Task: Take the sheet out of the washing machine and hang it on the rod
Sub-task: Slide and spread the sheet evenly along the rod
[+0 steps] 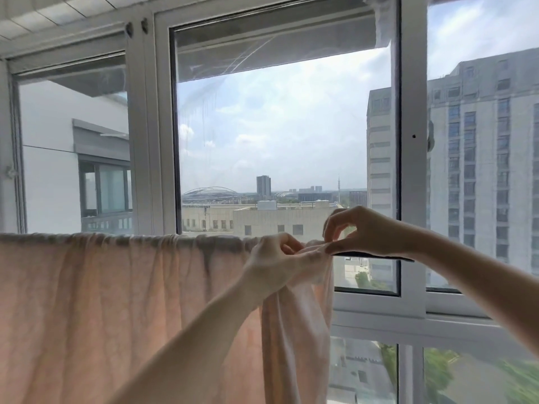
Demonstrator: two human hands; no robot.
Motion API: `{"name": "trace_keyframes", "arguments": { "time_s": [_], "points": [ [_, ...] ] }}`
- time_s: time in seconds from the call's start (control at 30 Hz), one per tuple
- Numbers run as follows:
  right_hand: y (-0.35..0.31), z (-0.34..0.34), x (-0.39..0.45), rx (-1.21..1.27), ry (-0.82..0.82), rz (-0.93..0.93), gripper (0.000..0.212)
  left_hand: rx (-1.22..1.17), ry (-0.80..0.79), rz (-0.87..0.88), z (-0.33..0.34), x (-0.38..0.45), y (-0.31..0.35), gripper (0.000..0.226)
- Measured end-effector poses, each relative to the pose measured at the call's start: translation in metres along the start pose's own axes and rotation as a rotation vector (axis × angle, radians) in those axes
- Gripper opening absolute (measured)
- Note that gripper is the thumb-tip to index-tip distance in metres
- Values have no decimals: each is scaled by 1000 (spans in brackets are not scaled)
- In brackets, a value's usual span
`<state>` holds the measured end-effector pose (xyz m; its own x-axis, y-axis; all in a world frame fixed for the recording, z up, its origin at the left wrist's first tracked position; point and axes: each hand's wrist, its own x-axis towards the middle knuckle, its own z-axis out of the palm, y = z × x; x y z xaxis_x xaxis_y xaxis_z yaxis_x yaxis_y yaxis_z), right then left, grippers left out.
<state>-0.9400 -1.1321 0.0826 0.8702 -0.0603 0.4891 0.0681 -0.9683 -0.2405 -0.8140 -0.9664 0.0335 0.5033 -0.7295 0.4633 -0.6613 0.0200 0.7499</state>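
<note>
A pale pink sheet [110,301] hangs draped over a horizontal rod, spread from the left edge to the middle of the view. Only a short dark stretch of the rod [376,256] shows bare to the right of the cloth. The sheet's right end is bunched into a thick fold hanging down. My left hand [277,260] grips that bunched end at rod height. Just to its right, my right hand [358,228] pinches the sheet's top edge between thumb and fingers above the rod. The washing machine is out of view.
Right behind the rod stands a large window with white frames [412,170]. Through it I see tall buildings and the street far below. A white slatted ceiling [58,13] is overhead.
</note>
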Motion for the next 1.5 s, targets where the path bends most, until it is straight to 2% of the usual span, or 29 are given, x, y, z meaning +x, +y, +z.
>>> {"name": "trace_keyframes", "arguments": {
  "time_s": [0.03,0.1,0.13,0.23,0.37,0.5,0.57,0.67,0.77,0.9,1.03,1.17,1.23,1.37,1.5],
  "points": [
    [0,1,1,13,7,-5,9,105,12,43,3,-1,0,37],
    [-1,0,2,61,40,11,9,244,69,136,9,-2,1,28],
    [-1,-1,3,95,60,27,8,243,94,169,10,-1,3,25],
    [2,-4,3,214,74,89,4,237,152,214,7,1,6,37],
    [4,-3,9,179,71,111,6,300,212,202,10,3,11,27],
    [1,1,17,120,54,82,11,330,209,83,16,11,20,15],
    [0,0,19,117,81,57,12,329,211,65,16,12,22,17],
    [1,-5,16,154,93,19,13,365,244,143,10,8,26,18],
    [3,-5,11,184,7,46,3,384,280,233,4,0,28,23],
    [4,0,11,189,10,31,7,427,278,263,0,-2,23,30],
    [-1,10,16,55,-30,-68,15,388,248,300,-3,-6,19,25],
    [-5,17,22,59,-34,-135,22,197,249,346,-5,-8,24,19],
    [-5,18,25,59,-54,-138,23,175,235,355,-6,-8,26,13],
    [-4,21,28,43,33,-102,10,268,229,366,-8,-9,22,15],
    [-8,25,27,-59,142,-54,6,509,326,316,-9,-8,14,26]
  ]
}}
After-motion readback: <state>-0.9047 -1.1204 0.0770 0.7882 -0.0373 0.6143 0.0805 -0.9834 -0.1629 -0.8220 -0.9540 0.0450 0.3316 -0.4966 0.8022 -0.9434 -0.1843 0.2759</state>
